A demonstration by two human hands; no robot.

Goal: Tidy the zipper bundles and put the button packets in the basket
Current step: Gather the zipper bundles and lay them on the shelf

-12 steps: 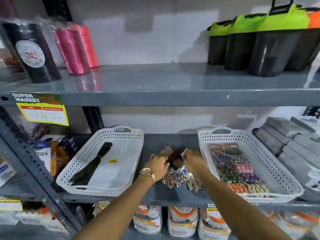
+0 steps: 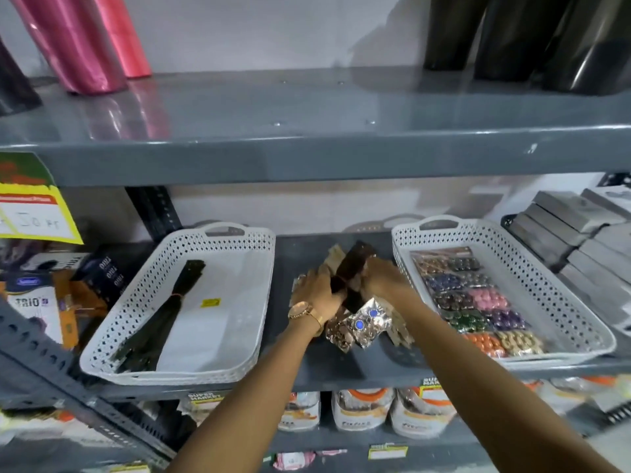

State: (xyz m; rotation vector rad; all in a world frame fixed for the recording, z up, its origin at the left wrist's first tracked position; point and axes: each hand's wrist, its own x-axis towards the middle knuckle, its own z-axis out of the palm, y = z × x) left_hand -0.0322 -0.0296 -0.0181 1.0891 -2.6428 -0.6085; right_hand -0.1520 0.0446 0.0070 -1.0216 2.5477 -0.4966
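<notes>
Between two white baskets on the grey shelf, my left hand (image 2: 316,293) and my right hand (image 2: 380,276) both grip a dark brown zipper bundle (image 2: 353,264), which tilts up toward the back. Beneath and in front of it lie clear button packets (image 2: 358,324) and beige zipper ends (image 2: 333,256). The left basket (image 2: 239,365) holds one dark green zipper bundle (image 2: 160,312) lying diagonally. In the right basket (image 2: 580,308) lie packets of coloured buttons (image 2: 478,302), side by side in rows.
Grey boxes (image 2: 580,240) are stacked at the far right. Boxed goods (image 2: 37,302) stand at the left behind a slanted metal upright (image 2: 68,380). An upper shelf (image 2: 307,155) overhangs, carrying pink rolls (image 2: 78,42) and black containers (image 2: 546,39). Bags sit on the shelf below.
The camera has come closer and tipped down. Both hands stay on the dark zipper bundle in about the same place between the baskets.
</notes>
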